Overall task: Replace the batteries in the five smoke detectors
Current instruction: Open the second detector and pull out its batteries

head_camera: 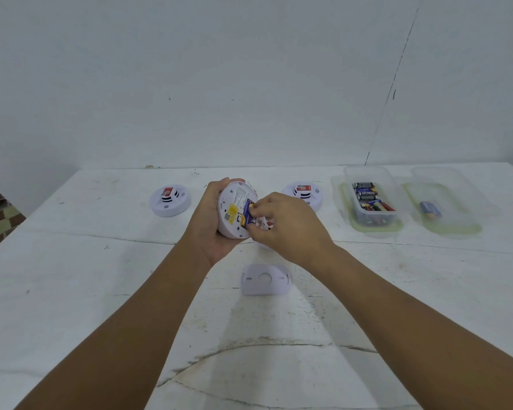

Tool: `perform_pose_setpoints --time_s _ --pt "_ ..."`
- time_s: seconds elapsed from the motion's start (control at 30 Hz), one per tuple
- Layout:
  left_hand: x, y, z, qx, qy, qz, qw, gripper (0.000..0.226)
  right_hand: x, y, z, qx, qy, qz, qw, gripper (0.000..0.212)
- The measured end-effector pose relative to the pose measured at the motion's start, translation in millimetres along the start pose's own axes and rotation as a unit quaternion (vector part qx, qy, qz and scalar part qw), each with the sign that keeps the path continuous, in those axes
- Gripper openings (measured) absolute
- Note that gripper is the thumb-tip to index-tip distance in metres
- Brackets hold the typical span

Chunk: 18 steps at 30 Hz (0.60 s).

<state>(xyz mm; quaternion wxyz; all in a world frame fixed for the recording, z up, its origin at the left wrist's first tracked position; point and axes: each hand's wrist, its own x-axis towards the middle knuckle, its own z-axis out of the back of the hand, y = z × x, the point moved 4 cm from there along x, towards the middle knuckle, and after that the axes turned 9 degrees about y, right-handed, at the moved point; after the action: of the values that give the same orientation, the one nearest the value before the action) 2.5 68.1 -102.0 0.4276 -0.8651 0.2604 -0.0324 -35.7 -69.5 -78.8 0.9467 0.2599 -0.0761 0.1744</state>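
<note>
**Battery being worked in the back of a smoke detector held over a white table**

The left hand (211, 220) cups a round white smoke detector (233, 213) from behind, fingers curled round its rim, tilting its back toward the camera, probably so the battery bay can be seen; the right hand (282, 221) pinches a blue and yellow battery (247, 216) sitting in that bay; whether it is going in or coming out cannot be told.

A loose white backplate (265, 279) lies on the table (101, 291) just below the hands, likely set aside for refitting; two more detectors (170, 200) (304, 194) rest face up behind, one on each side.

To the right, a clear tub of batteries (370, 199) stands beside a second tub (444, 202) holding one battery (430, 210), within the right hand's reach; bare tabletop lies open toward the viewer; the far edge meets a wall.
</note>
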Motion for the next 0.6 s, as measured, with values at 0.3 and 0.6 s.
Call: perform_pose_setpoints --time_s 0.3,0.6 --pt "-1.8 -0.8 4.4 0.030 0.001 0.015 0.999 0.037 -0.5 11.3 4.8 -0.048 0.010 -0.012 0.999 0.024" --pt "2.3 1.2 9.2 0.015 0.003 0.022 1.000 0.038 -1.9 6.6 0.4 -0.035 0.009 -0.003 0.999 0.024"
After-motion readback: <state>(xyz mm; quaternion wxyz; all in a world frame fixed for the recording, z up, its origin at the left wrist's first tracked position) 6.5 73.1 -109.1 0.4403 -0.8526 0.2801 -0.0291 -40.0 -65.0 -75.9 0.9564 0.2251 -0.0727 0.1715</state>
